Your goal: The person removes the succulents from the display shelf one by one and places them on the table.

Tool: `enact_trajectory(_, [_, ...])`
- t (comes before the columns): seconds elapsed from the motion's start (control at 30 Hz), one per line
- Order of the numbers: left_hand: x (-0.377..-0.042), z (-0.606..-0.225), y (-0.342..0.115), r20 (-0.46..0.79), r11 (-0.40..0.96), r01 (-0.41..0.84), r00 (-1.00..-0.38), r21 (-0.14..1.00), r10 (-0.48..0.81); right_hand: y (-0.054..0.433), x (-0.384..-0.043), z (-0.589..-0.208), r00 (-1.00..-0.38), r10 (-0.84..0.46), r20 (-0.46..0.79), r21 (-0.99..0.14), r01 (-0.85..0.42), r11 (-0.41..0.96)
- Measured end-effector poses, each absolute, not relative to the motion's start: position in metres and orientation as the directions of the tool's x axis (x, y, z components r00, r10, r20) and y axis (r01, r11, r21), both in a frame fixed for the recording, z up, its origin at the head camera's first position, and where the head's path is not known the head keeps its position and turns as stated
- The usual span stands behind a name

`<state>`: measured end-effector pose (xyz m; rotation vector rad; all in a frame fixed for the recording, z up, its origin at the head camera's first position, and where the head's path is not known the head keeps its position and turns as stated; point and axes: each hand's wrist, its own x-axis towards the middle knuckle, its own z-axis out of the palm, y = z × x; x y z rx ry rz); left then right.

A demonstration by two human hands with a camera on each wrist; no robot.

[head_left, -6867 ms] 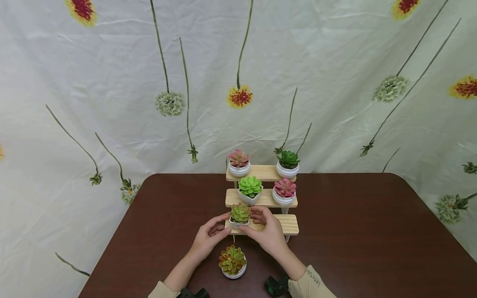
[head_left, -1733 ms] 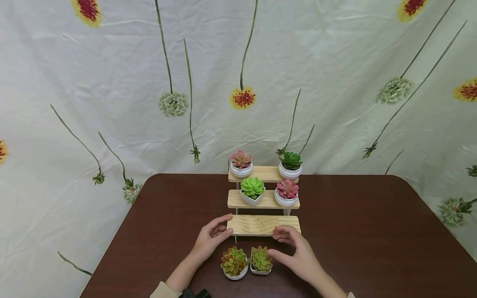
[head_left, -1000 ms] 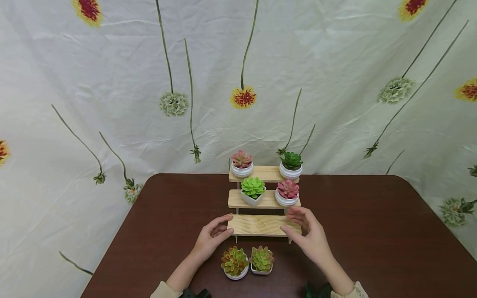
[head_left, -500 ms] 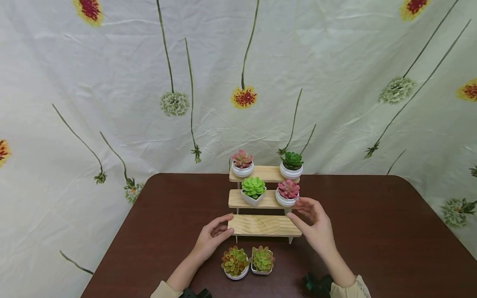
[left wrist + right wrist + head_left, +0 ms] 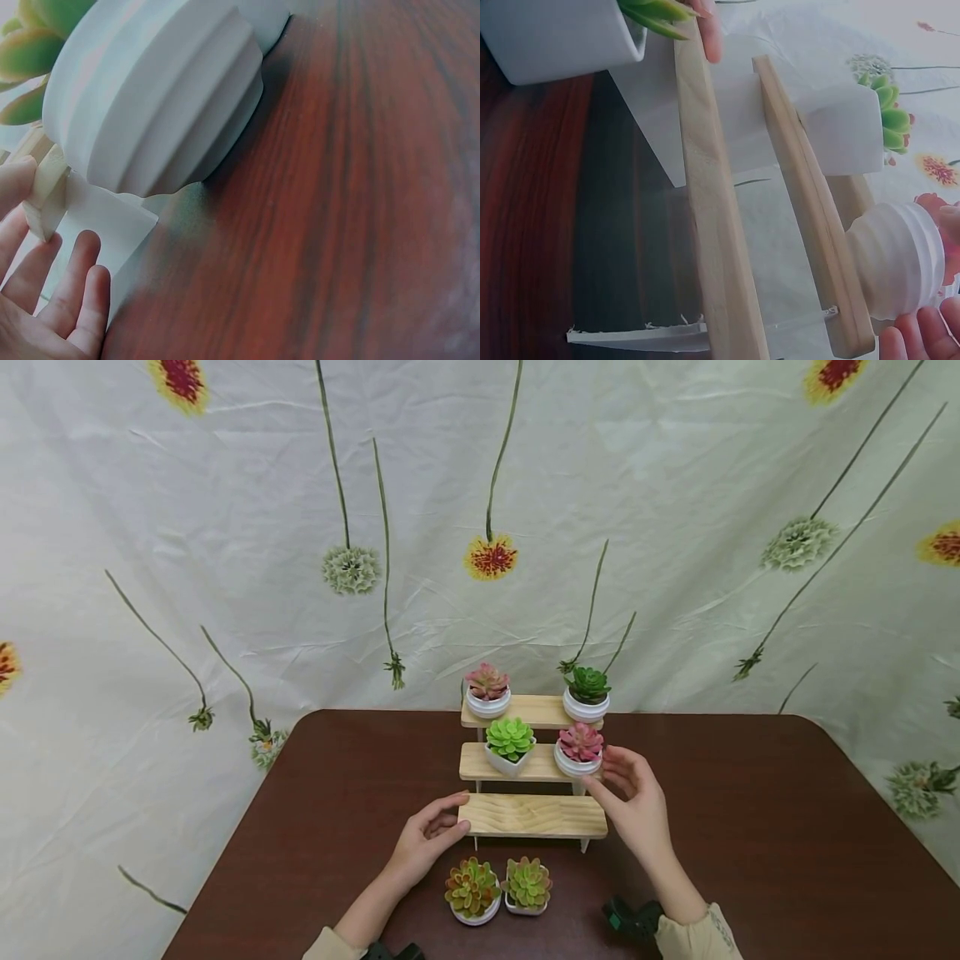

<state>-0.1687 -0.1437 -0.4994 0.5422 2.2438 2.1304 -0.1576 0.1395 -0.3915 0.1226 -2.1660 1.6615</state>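
Observation:
In the head view my left hand pinches the left end of the bottom board of a three-tier wooden display stand. The left wrist view shows its thumb and fingertips at the board's end. My right hand reaches round a pink succulent in a round white pot, at the right of the middle tier. Its thumb is in front and its fingers are along the pot's right side; in the right wrist view the fingertips are right at the pot.
Left on the middle tier stands a bright green succulent. The top tier bears a pale pink succulent and a dark green one. Before the stand, an orange-green succulent and a square-potted one stand on the brown table.
The square-potted succulent has gone from the bottom tier to the table. My right hand has since moved up to the pink succulent's pot. My left hand now holds the bottom board's end.

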Motion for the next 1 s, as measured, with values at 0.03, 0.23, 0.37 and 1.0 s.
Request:
enact_trajectory(0.03, [-0.169, -0.499, -0.144, 0.233, 0.02, 0.245, -0.941, 0.969, 0.247, 0.14, -0.159, -0.393, -0.912, 0.173, 0.371, -0.906, -0.315, 0.282])
enact_trajectory(0.23, [-0.168, -0.5, -0.144, 0.234, 0.016, 0.246, -0.94, 0.969, 0.247, 0.145, -0.175, -0.415, -0.921, 0.17, 0.351, -0.916, -0.299, 0.268])
enact_trajectory(0.37, [-0.168, -0.5, -0.143, 0.237, 0.015, 0.249, -0.939, 0.968, 0.25, 0.147, -0.182, -0.422, -0.928, 0.157, 0.337, -0.914, -0.283, 0.29])
enact_trajectory(1.0, [-0.169, -0.498, -0.144, 0.242, 0.013, 0.253, -0.936, 0.967, 0.256, 0.144, -0.192, -0.42, -0.935, 0.108, 0.337, -0.865, -0.263, 0.427])
